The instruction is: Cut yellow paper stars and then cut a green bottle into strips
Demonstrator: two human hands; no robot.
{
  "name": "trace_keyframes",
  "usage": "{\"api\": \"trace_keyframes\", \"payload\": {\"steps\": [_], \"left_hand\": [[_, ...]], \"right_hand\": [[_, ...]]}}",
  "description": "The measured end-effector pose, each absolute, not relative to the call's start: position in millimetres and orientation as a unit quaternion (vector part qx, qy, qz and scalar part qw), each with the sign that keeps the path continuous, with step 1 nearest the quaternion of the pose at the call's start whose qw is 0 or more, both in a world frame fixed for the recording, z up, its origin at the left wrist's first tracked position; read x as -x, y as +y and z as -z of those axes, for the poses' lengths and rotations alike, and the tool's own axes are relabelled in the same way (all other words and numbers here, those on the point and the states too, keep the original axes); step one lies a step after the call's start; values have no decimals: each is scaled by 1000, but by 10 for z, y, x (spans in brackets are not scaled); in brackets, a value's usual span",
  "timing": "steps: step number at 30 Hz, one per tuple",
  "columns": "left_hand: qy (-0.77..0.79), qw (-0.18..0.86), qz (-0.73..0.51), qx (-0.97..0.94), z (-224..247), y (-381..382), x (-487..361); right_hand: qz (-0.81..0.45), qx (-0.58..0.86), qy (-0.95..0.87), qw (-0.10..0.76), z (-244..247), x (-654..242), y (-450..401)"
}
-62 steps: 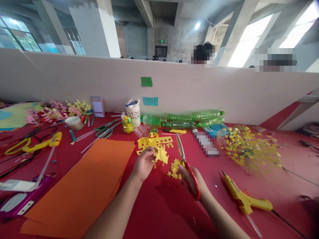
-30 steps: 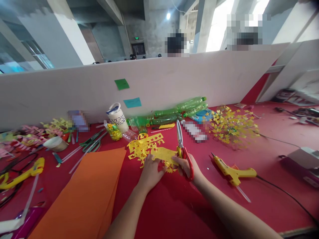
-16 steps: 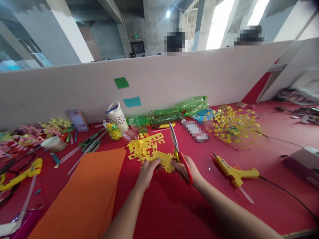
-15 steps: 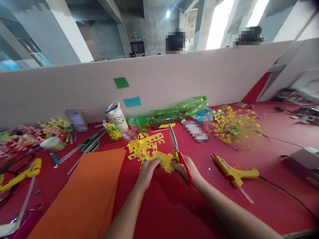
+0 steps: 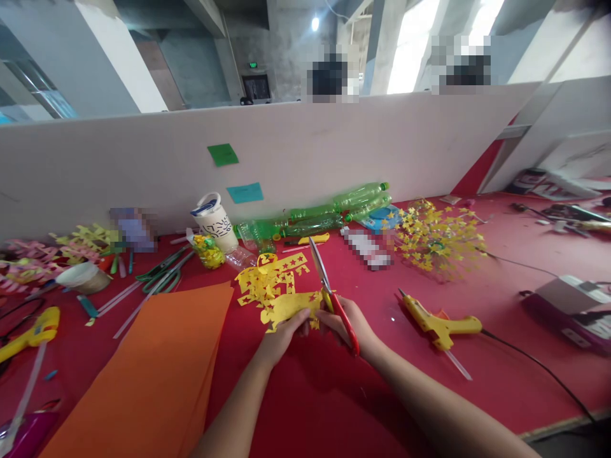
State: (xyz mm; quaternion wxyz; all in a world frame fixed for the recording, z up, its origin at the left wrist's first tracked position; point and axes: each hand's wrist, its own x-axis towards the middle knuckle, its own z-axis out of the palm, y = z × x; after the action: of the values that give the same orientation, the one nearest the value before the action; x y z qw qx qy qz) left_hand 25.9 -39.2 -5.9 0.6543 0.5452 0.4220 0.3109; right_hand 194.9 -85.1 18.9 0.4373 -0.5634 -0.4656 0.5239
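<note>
In the head view, at lower centre, the left hand (image 5: 285, 334) pinches yellow paper (image 5: 292, 306) between thumb and fingers. The right hand (image 5: 352, 323) grips red-handled scissors (image 5: 344, 326), its fingertips at the paper's right end. This looks like paper handling between cuts; any cut would call for left fingers clear of the blades. Left of centre, a small clear container (image 5: 209, 252) holds yellow and green pieces beside a white cup (image 5: 220, 230), contents hidden; farther left, a tub's (image 5: 83, 280) contents are unclear.
</note>
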Motion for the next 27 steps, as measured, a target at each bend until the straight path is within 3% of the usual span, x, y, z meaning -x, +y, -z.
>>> {"api": "trace_keyframes", "payload": {"steps": [9,20,27], "left_hand": [[412,659,-327,-538,101,-382,-263],[447,611,-598,-263,-16,-112,-115],[464,576,-625,-250,-37,-116,-131]], "right_hand": [[-512,582,-463,431,-229,-1948,-857],[-407,607,-647,218,-291,-1938,-946],[-395,605,-664,192,-255,-1929,-966]]}}
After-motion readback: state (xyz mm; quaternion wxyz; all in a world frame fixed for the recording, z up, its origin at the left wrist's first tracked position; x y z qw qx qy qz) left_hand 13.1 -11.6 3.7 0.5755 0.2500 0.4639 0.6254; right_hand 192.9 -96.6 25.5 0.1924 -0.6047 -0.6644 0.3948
